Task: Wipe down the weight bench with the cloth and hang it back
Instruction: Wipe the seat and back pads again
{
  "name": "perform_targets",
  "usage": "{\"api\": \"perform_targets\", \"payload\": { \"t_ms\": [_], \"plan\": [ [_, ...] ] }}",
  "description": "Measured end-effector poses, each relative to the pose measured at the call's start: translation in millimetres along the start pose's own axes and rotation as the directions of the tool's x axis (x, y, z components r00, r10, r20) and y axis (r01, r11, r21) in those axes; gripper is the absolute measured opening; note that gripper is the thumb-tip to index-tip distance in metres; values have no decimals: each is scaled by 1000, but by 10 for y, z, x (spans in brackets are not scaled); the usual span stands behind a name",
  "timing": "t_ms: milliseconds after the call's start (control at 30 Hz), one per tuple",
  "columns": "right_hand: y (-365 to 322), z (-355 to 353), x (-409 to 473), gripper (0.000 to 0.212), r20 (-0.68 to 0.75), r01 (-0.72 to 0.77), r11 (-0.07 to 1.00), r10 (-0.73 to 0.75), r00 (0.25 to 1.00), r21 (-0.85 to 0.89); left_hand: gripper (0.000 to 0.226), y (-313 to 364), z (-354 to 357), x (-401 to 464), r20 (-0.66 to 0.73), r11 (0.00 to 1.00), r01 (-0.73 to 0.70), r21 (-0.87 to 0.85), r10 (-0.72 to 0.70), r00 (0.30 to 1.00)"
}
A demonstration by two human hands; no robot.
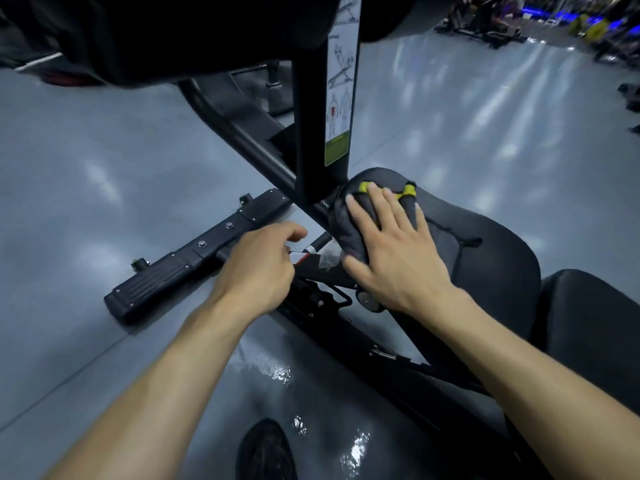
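Observation:
The weight bench's black padded seat [485, 251] lies right of centre, with a second black pad [595, 313] behind it at the right edge. A dark grey cloth with yellow trim [349, 223] is spread over the seat's front left end. My right hand [394, 251] presses flat on the cloth, fingers straight and spread. My left hand [263, 265] hovers left of the seat over the black frame, fingers loosely curled, holding nothing that I can see.
A black upright post with an instruction sticker [341, 88] rises just beyond the cloth. The bench's black foot bar [194, 258] lies on the glossy grey floor at left. My dark shoe [266, 452] is at the bottom. Other gym machines [485, 26] stand far back right.

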State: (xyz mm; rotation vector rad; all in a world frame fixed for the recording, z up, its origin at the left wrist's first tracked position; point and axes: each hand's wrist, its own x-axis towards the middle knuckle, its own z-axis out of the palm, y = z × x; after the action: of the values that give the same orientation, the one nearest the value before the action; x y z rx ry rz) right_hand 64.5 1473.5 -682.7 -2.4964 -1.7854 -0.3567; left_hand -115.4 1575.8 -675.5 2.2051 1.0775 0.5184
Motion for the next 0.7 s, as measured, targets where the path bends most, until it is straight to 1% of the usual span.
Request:
{"api": "perform_targets", "payload": {
  "t_ms": [100, 133, 167, 200, 267, 300, 367, 433, 500, 633, 700],
  "plan": [
    [66, -33, 694, 68, 7, -81, 978, 81, 997, 195, 51, -17, -28, 18, -16, 1000, -1, 2, 1, 1000],
    [114, -62, 932, 59, 20, -126, 956, 126, 992, 264, 52, -27, -39, 18, -23, 1000, -1, -1, 1, 1000],
    [173, -87, 1159, 49, 51, -175, 939, 168, 985, 297, 52, -37, -51, 20, -30, 1000, -1, -8, 0, 1000],
    [228, -114, 1352, 46, 103, -215, 932, 193, 976, 291, 53, -48, -62, 23, -35, 1000, 0, -17, -1, 999],
    [288, -132, 1604, 50, 225, -240, 942, 188, 956, 233, 55, -94, -99, 28, -42, 999, -1, -33, 0, 999],
    [331, -140, 1657, 54, 262, -234, 950, 176, 949, 207, 55, -91, -104, 31, -42, 999, -7, -38, 6, 999],
    [343, -158, 1688, 63, 281, -211, 960, 154, 947, 187, 54, -110, -121, 51, -47, 998, -19, -52, 17, 999],
    [262, -178, 1655, 71, 272, -198, 962, 143, 952, 188, 52, -146, -152, 56, -46, 998, -27, -60, 24, 999],
    [150, -202, 1583, 73, 252, -165, 975, 125, 960, 145, 51, -168, -171, 46, -46, 998, -33, -55, 31, 998],
    [-178, -194, 1309, 64, 144, -32, 999, 38, 989, -44, 51, -160, -195, 6, -51, 997, -39, -65, 35, 998],
    [-375, -158, 1130, 60, 61, 14, 996, -8, 998, -86, 48, -133, -189, -13, -48, 996, -41, -82, 37, 998]
  ]
}}
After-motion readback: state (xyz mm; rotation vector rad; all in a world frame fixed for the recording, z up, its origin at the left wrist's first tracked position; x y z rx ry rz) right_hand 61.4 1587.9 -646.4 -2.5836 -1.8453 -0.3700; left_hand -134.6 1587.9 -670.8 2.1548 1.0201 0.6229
